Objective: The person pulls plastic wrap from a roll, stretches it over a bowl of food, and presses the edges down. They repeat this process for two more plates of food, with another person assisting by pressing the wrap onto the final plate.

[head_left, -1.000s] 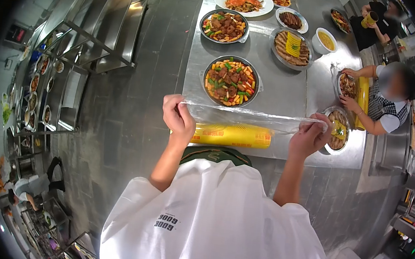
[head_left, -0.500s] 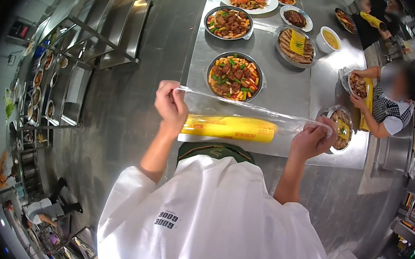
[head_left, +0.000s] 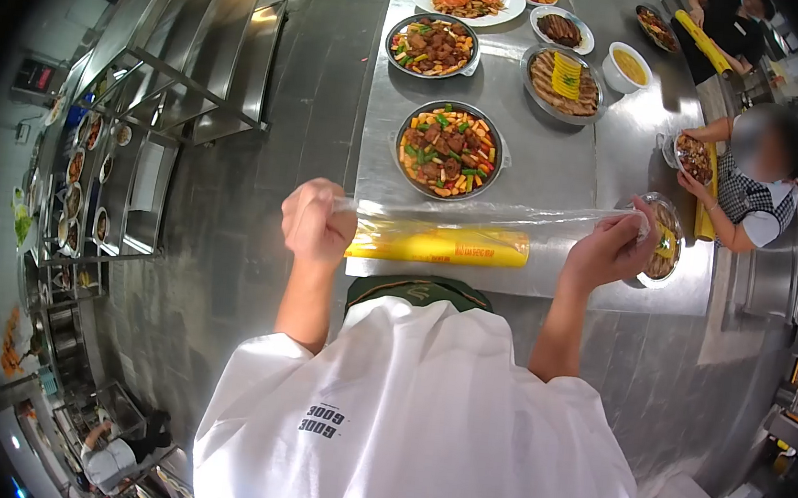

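Note:
A clear sheet of plastic wrap (head_left: 489, 213) stretches between my two hands above the near edge of the steel table. My left hand (head_left: 317, 220) is closed in a fist on one end of the sheet. At the other end, my right hand (head_left: 614, 239) pinches the film, close to an oval dish of sliced meat (head_left: 659, 260). Beneath the sheet lies a yellow wrap roll (head_left: 457, 246) with red print, along the table edge. Just beyond it stands a round pan of diced meat and vegetables (head_left: 448, 148), partly behind the film's upper edge.
More dishes stand farther up the steel table (head_left: 547, 162), among them a second pan (head_left: 433, 45), a sliced-meat platter (head_left: 564, 82) and a soup bowl (head_left: 627, 68). A co-worker (head_left: 761, 178) at the right holds a dish. Metal shelving (head_left: 202, 48) is on the left.
My left hand has moved left and down, turning into a tighter fist. My right hand has risen slightly. The film between them is spread wider and pulled more level.

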`<state>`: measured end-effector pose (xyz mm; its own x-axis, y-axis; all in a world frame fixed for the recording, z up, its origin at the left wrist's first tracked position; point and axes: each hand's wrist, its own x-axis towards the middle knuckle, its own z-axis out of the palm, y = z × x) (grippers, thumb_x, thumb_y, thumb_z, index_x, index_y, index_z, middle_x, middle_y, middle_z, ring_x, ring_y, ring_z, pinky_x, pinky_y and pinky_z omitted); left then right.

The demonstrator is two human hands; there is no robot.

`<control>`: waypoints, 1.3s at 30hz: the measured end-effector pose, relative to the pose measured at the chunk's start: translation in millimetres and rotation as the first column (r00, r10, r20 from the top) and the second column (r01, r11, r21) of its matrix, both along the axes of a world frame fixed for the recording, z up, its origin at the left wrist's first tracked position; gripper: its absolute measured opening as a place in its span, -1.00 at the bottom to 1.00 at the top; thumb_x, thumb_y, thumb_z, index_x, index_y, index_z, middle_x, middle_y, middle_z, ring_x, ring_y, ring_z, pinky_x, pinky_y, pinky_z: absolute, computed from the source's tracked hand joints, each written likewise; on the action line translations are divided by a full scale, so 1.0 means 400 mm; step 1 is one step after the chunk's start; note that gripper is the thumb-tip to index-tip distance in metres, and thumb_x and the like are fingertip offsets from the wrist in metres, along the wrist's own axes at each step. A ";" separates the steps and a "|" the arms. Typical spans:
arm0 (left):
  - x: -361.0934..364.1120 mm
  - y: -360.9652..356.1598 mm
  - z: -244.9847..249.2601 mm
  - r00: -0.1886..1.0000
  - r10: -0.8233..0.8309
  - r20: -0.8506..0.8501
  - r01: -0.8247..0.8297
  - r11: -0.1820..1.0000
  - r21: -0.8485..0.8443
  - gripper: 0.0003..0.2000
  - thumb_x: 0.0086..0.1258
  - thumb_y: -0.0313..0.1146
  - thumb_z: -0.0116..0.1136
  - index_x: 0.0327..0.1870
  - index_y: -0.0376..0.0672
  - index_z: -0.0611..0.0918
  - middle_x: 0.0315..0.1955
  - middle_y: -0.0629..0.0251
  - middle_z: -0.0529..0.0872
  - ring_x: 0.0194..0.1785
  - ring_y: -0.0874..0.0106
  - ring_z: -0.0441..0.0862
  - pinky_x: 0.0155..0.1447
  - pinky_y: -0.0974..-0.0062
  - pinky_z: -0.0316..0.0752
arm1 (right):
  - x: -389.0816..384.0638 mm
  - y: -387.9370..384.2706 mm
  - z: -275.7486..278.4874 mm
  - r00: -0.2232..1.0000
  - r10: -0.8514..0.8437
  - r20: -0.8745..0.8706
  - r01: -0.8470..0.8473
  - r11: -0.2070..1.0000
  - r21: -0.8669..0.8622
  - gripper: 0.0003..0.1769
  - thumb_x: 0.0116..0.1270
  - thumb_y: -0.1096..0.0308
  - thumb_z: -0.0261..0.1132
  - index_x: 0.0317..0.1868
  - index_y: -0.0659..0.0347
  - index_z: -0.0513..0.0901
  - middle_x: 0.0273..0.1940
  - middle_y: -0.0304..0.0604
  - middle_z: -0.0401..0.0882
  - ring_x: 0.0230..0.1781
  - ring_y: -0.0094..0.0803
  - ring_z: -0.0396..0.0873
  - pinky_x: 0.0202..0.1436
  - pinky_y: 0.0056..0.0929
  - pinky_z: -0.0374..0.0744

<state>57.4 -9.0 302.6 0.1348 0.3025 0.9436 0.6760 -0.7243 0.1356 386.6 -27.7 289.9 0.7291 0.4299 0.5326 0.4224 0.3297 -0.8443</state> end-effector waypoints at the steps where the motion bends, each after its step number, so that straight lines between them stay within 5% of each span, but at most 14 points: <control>1: 0.004 -0.012 0.008 0.999 -0.044 0.012 0.043 0.998 0.048 -0.76 0.42 -0.78 -0.15 0.04 -0.37 0.41 -0.61 0.13 0.58 -0.63 0.33 0.48 -0.54 0.41 0.47 | 0.000 0.000 0.008 0.999 -0.041 -0.032 0.042 0.999 0.018 -0.79 0.64 0.40 0.14 -0.01 0.32 0.68 -0.21 -0.20 0.66 -0.55 -0.68 0.39 -0.49 -0.65 0.34; 7: 0.007 -0.086 0.076 0.965 -0.250 0.074 0.249 0.968 0.029 -0.61 0.48 -0.64 0.21 0.26 -0.30 0.40 -0.58 0.07 0.58 -0.64 0.38 0.43 -0.62 0.49 0.22 | 0.056 -0.062 0.034 0.973 -0.220 0.074 0.183 0.922 0.341 -0.79 0.67 0.33 0.17 0.09 0.32 0.53 -0.29 -0.17 0.59 -0.55 -0.59 0.40 -0.58 -0.62 0.39; 11: -0.036 -0.108 0.090 0.927 -0.374 0.019 0.372 0.926 0.060 -0.58 0.40 -0.57 0.29 0.21 -0.31 0.39 -0.56 0.11 0.54 -0.65 0.39 0.39 -0.64 0.49 0.17 | 0.081 -0.116 0.102 0.937 -0.035 0.347 -0.142 0.871 0.471 -0.76 0.65 0.31 0.20 0.13 0.29 0.47 -0.38 -0.09 0.57 -0.58 -0.50 0.44 -0.64 -0.60 0.38; 13: -0.048 -0.097 0.118 0.723 -0.667 0.182 0.690 0.713 -0.126 -0.61 0.42 -0.63 0.26 0.18 -0.33 0.38 -0.49 0.09 0.57 -0.62 0.42 0.42 -0.62 0.49 0.24 | 0.077 -0.115 0.109 0.955 -0.022 0.296 -0.132 0.861 0.491 -0.77 0.62 0.33 0.24 0.04 0.34 0.50 -0.38 -0.09 0.57 -0.60 -0.50 0.43 -0.66 -0.60 0.34; 14: -0.014 -0.081 0.106 0.972 -0.235 -0.015 0.235 0.968 0.088 -0.71 0.51 -0.67 0.13 0.15 -0.35 0.38 -0.40 0.09 0.60 -0.58 0.46 0.45 -0.56 0.50 0.36 | 0.076 -0.102 0.110 0.956 -0.063 0.287 -0.049 0.929 0.367 -0.78 0.61 0.32 0.24 -0.02 0.35 0.53 -0.39 -0.12 0.56 -0.61 -0.53 0.41 -0.66 -0.62 0.32; 15: -0.012 -0.045 0.088 0.990 -0.127 0.066 0.128 0.992 -0.012 -0.78 0.56 -0.66 0.05 0.13 -0.36 0.39 -0.36 0.12 0.60 -0.56 0.50 0.46 -0.52 0.54 0.40 | 0.069 -0.092 0.112 0.954 -0.103 0.281 0.035 0.972 0.234 -0.78 0.61 0.32 0.25 -0.08 0.36 0.55 -0.40 -0.14 0.55 -0.62 -0.56 0.39 -0.65 -0.63 0.29; 16: -0.014 -0.011 0.067 0.991 -0.010 0.133 0.026 0.992 -0.120 -0.84 0.60 -0.65 -0.03 0.11 -0.36 0.40 -0.33 0.16 0.60 -0.54 0.53 0.47 -0.48 0.58 0.44 | 0.042 -0.087 0.125 0.995 0.062 -0.076 -0.054 0.993 0.105 -0.79 0.62 0.34 0.23 -0.11 0.36 0.61 -0.40 -0.19 0.57 -0.62 -0.65 0.37 -0.62 -0.67 0.28; 17: 0.007 0.011 0.057 0.949 0.039 0.314 0.032 0.976 -0.217 -0.83 0.61 -0.66 -0.08 0.13 -0.35 0.40 -0.29 0.18 0.60 -0.51 0.59 0.48 -0.47 0.63 0.44 | 0.045 -0.066 0.128 0.970 0.205 -0.128 -0.194 0.977 0.093 -0.81 0.63 0.35 0.22 -0.05 0.34 0.63 -0.39 -0.21 0.60 -0.62 -0.69 0.37 -0.61 -0.69 0.28; 23: -0.004 0.208 0.133 0.986 0.028 0.166 0.024 0.952 -0.304 -0.87 0.66 -0.53 0.04 0.12 -0.28 0.52 -0.54 0.33 0.62 -0.48 0.63 0.55 -0.37 0.64 0.44 | 0.048 0.132 0.177 0.939 0.344 -0.005 -0.343 0.936 0.079 -0.80 0.62 0.37 0.23 0.03 0.30 0.71 -0.42 -0.28 0.62 -0.56 -0.74 0.46 -0.55 -0.71 0.35; 26: -0.009 0.302 0.130 0.995 0.058 0.077 -0.038 0.970 -0.239 -0.87 0.66 -0.51 0.07 0.11 -0.26 0.53 -0.55 0.28 0.62 -0.51 0.54 0.57 -0.36 0.58 0.46 | 0.059 0.247 0.184 0.953 0.261 0.155 -0.274 0.960 0.063 -0.80 0.59 0.38 0.27 0.01 0.31 0.75 -0.41 -0.30 0.64 -0.50 -0.72 0.52 -0.47 -0.69 0.44; 28: -0.008 0.338 0.120 0.991 0.106 0.084 -0.081 0.962 -0.261 -0.85 0.59 -0.52 0.17 0.08 -0.20 0.55 -0.47 0.07 0.72 -0.47 0.14 0.71 -0.34 0.38 0.58 | 0.063 0.303 0.188 0.944 0.238 0.226 -0.264 0.961 0.088 -0.81 0.57 0.40 0.29 0.01 0.32 0.77 -0.39 -0.29 0.67 -0.46 -0.71 0.55 -0.41 -0.68 0.48; 32: -0.013 0.368 0.100 0.983 0.166 0.082 -0.129 0.932 -0.338 -0.87 0.61 -0.46 0.17 0.07 -0.17 0.55 -0.44 0.03 0.75 -0.42 0.05 0.74 -0.34 0.29 0.60 | 0.069 0.365 0.188 0.907 0.292 0.302 -0.336 0.936 0.105 -0.79 0.56 0.40 0.30 0.01 0.37 0.77 -0.34 -0.28 0.72 -0.43 -0.69 0.54 -0.32 -0.64 0.52; 37: -0.034 0.406 0.058 0.962 0.267 -0.057 -0.272 0.958 -0.094 -0.85 0.59 -0.42 0.19 0.08 -0.11 0.56 -0.42 0.06 0.78 -0.40 0.02 0.75 -0.36 0.14 0.62 | 0.075 0.433 0.169 0.871 0.304 0.386 -0.370 0.922 0.110 -0.77 0.56 0.36 0.32 -0.04 0.39 0.75 -0.45 -0.28 0.65 -0.44 -0.66 0.51 -0.32 -0.56 0.51; 39: -0.044 0.445 0.048 0.954 0.284 -0.095 -0.295 0.945 -0.140 -0.85 0.60 -0.40 0.17 0.08 -0.09 0.55 -0.40 0.06 0.79 -0.37 0.00 0.75 -0.35 0.11 0.62 | 0.085 0.464 0.156 0.856 0.350 0.381 -0.355 0.933 -0.060 -0.81 0.55 0.37 0.32 -0.16 0.33 0.77 -0.52 -0.40 0.49 -0.49 -0.74 0.35 -0.41 -0.61 0.33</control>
